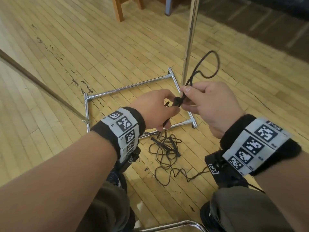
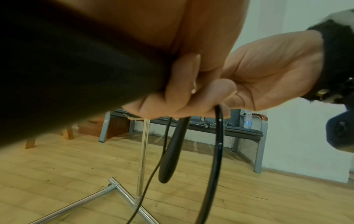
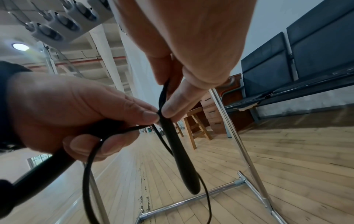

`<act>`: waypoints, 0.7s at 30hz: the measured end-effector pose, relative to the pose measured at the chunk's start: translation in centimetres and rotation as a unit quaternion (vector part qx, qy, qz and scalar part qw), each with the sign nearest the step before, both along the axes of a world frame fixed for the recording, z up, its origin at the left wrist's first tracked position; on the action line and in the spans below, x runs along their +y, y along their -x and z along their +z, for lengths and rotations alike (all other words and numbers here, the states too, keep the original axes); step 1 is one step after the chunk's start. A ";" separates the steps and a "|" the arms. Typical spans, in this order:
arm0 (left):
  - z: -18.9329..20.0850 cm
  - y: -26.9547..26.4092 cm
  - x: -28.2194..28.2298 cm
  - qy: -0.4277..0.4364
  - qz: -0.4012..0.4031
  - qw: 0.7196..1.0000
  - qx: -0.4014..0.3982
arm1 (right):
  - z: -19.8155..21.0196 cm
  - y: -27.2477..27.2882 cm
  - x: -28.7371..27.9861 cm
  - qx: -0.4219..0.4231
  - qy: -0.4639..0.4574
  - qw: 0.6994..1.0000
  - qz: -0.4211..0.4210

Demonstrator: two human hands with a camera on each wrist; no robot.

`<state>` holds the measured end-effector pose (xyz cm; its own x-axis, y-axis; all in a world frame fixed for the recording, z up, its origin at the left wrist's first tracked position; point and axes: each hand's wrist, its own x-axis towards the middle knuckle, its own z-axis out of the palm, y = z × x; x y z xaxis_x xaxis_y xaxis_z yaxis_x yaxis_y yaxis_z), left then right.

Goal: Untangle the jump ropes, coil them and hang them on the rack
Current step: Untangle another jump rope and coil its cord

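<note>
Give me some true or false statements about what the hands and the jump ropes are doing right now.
1. Both hands hold rope. True: the left hand and right hand pinch the jump rope between them.
2. A rope tangle lies on the floor. True.
3. A coiled rope hangs on the rack. False: none is seen hanging.
4. The floor is carpeted. False: it is wooden floor.

We see a glossy black plastic rope handle (image 3: 180, 153), a polished chrome metal rack (image 1: 130, 87), and a scuffed, lacquered wood floor (image 1: 66, 52).
</note>
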<state>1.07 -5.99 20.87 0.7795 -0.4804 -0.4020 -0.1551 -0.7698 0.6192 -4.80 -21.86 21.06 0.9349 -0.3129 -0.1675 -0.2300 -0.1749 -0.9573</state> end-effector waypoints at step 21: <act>-1.7 -3.3 2.9 -0.136 0.107 0.978 -0.116 | 1.2 1.3 -4.9 0.159 0.034 0.986 0.036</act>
<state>4.41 -3.04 19.17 0.9362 -0.1954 -0.2921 -0.0837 -0.9313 0.3546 -6.11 -26.77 22.28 0.8589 -0.2677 -0.4366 -0.5012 -0.2635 -0.8243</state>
